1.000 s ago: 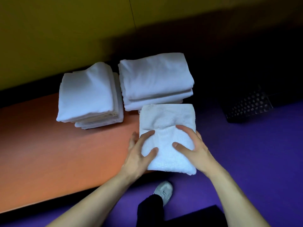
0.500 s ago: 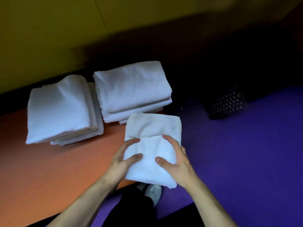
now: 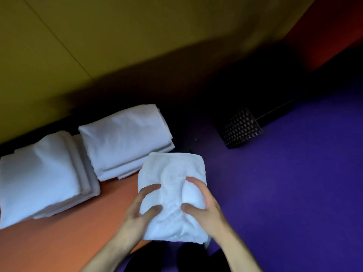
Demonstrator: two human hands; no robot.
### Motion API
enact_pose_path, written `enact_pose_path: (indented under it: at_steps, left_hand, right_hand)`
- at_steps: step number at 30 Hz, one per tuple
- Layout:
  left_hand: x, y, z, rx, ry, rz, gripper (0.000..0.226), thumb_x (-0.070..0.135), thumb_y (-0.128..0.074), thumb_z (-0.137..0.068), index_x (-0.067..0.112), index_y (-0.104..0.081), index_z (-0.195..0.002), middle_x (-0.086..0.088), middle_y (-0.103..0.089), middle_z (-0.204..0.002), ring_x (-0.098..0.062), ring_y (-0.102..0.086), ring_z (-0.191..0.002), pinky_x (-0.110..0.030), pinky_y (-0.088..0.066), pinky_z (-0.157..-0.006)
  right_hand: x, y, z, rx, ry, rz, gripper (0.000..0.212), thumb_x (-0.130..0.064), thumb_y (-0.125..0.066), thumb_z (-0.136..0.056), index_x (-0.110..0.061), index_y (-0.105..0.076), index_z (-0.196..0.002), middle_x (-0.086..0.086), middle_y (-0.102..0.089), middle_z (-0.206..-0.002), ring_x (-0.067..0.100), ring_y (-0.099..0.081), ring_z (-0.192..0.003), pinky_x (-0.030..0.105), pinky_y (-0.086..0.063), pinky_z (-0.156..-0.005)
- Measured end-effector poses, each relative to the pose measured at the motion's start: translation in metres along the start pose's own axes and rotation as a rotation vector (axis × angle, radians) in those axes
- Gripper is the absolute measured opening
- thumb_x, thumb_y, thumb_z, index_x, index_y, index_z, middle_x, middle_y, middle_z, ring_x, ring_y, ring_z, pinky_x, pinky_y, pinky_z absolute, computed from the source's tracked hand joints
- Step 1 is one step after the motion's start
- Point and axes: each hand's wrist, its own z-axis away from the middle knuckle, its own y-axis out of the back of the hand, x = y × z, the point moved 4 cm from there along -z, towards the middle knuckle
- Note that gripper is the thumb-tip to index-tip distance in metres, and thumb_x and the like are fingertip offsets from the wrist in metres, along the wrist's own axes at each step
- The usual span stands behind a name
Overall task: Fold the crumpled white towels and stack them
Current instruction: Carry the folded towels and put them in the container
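The orange surface (image 3: 59, 242) is carrying two stacks of folded white towels along its far side: the left stack (image 3: 39, 177), partly running out of view at the left edge, and the right stack (image 3: 125, 142) just beside it, the two nearly touching. Beyond the surface's right end, purple floor (image 3: 294, 193) is stretching away, with a dark perforated basket (image 3: 241, 128) sitting well apart from the stacks.

At the near right corner of the surface, a small folded towel (image 3: 172, 195) is overhanging the edge, its far end just in front of the right stack. Whether it is resting on the surface or lifted clear cannot be told. The left hand (image 3: 137, 214) is gripping its left side, thumb and forefinger curling over the top; the right hand (image 3: 204, 207) is gripping its right side likewise, its fingers (image 3: 193, 180) pinching the cloth into a rumpled ridge between the two hands.

Folding of this towel looks finished, so the stacking step appears to be in hand. The next move is likely calling for carrying it level onto the right stack, squaring its edges, and smoothing the ridge before letting go, lest the folds slip open.
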Motion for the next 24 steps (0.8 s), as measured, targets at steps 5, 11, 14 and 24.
enact_pose_path:
  at_steps: [5, 11, 14, 24]
  left_hand:
    - [0.068, -0.058, -0.004, -0.058, -0.142, -0.12, 0.05, 0.014, -0.063, -0.096, 0.053, -0.056, -0.127, 0.033, -0.061, -0.119, 0.011, -0.058, -0.11, -0.01, -0.051, -0.077]
    - [0.146, -0.162, -0.032, -0.005, -0.28, -0.202, 0.056, 0.021, -0.064, -0.097, 0.055, -0.048, -0.138, 0.024, -0.05, -0.142, 0.001, -0.042, -0.137, -0.037, -0.038, -0.114]
    - [0.182, -0.226, -0.054, 0.011, -0.321, -0.222, 0.057, 0.015, -0.064, -0.097, 0.051, -0.049, -0.14, 0.024, -0.051, -0.143, -0.004, -0.043, -0.138, -0.043, -0.036, -0.117]
    - [0.262, -0.389, -0.112, 0.049, -0.291, -0.13, 0.057, 0.035, -0.061, -0.085, 0.051, -0.05, -0.138, 0.02, -0.056, -0.139, -0.013, -0.051, -0.133, -0.048, -0.044, -0.111]
  right_hand:
    - [-0.039, 0.078, 0.005, 0.06, 0.094, 0.025, 0.07, -0.022, -0.076, -0.083, -0.068, -0.044, -0.126, -0.036, -0.05, -0.129, -0.01, -0.044, -0.124, 0.012, -0.042, -0.088]
    - [-0.081, 0.215, -0.015, 0.078, 0.212, 0.057, 0.071, -0.021, -0.079, -0.082, -0.062, -0.047, -0.13, -0.034, -0.048, -0.138, -0.009, -0.039, -0.133, 0.025, -0.038, -0.107]
    - [-0.094, 0.291, -0.031, 0.059, 0.231, 0.08, 0.071, -0.021, -0.079, -0.082, -0.06, -0.047, -0.132, -0.03, -0.05, -0.138, -0.004, -0.043, -0.132, 0.032, -0.043, -0.108]
    - [-0.114, 0.48, -0.084, 0.007, 0.23, 0.157, 0.071, -0.028, -0.078, -0.082, -0.063, -0.044, -0.132, -0.026, -0.05, -0.137, 0.002, -0.042, -0.131, 0.033, -0.042, -0.105]
